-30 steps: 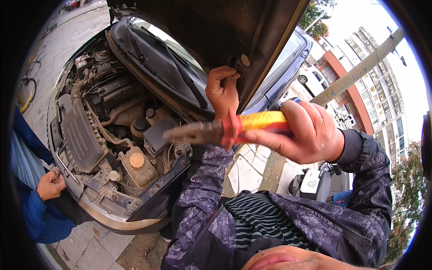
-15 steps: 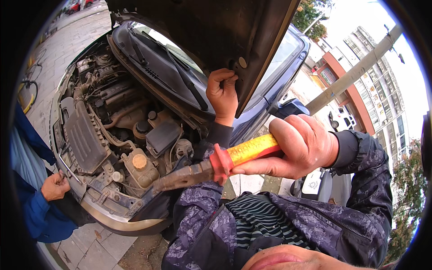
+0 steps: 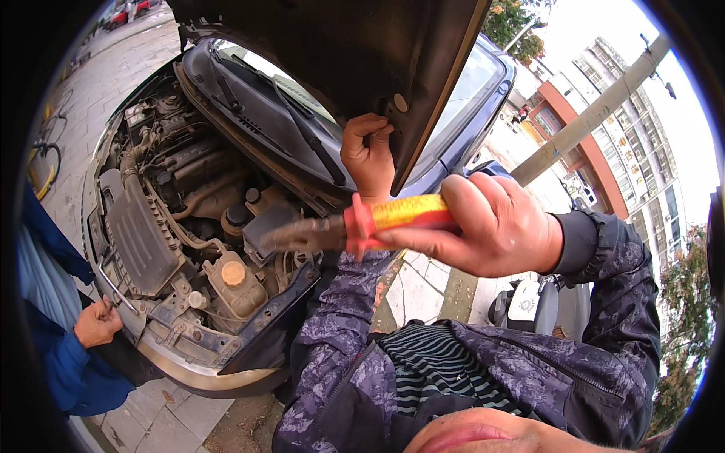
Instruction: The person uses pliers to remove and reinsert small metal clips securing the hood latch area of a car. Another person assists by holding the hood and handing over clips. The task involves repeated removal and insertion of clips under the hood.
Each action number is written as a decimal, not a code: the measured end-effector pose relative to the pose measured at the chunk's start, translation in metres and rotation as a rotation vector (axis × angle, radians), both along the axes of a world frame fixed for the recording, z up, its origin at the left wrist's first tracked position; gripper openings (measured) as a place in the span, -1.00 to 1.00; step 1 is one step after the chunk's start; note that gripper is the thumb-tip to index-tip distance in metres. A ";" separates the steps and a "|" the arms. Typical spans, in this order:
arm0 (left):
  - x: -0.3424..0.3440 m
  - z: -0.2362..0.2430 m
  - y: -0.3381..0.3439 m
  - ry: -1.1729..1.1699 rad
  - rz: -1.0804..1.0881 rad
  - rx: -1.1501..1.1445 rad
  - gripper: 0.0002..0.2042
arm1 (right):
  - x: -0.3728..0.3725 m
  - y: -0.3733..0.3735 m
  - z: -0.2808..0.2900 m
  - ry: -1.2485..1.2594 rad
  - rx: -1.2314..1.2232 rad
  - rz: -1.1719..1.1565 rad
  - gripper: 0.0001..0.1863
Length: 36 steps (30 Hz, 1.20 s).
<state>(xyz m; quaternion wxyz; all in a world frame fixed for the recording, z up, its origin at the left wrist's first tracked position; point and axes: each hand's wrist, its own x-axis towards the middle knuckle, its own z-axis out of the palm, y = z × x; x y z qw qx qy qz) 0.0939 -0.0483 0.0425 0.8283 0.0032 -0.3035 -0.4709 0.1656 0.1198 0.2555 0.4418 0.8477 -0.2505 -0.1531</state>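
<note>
My right hand [image 3: 495, 226] is closed round the yellow and red handles of a pair of pliers [image 3: 408, 214]. Their worn metal jaws point left over the engine bay, blurred by motion, and whether they are parted cannot be told. Higher up, my left hand [image 3: 368, 155] is raised to the underside of the propped-up car hood [image 3: 423, 90], near its edge and a pale round spot. Its fingers are curled and pinched together against the panel; whatever lies between them is too small or hidden to make out. The pliers cross just in front of my left wrist.
The open engine bay [image 3: 204, 196] holds a coolant tank with a tan cap [image 3: 233, 274]. At the left, another person's hand [image 3: 98, 322] in a blue sleeve is by the front bumper. A pole [image 3: 596, 109] and a parked scooter [image 3: 529, 302] stand to the right.
My right hand has lifted the pliers slightly and levelled them, so the jaws now sit higher over the engine bay. My left hand stays at the hood.
</note>
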 end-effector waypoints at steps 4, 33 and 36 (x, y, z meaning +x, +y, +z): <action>0.001 0.000 -0.002 -0.184 0.265 -0.013 -0.82 | -0.014 0.000 -0.006 0.074 -0.112 -0.475 -0.49; 0.008 -0.012 0.015 0.083 -0.096 0.010 -0.87 | -0.079 0.050 -0.044 -0.224 0.260 -0.352 -0.69; 0.014 -0.021 0.022 -0.120 0.262 -0.163 -0.87 | -0.083 0.054 -0.051 -0.256 0.295 -0.379 -0.66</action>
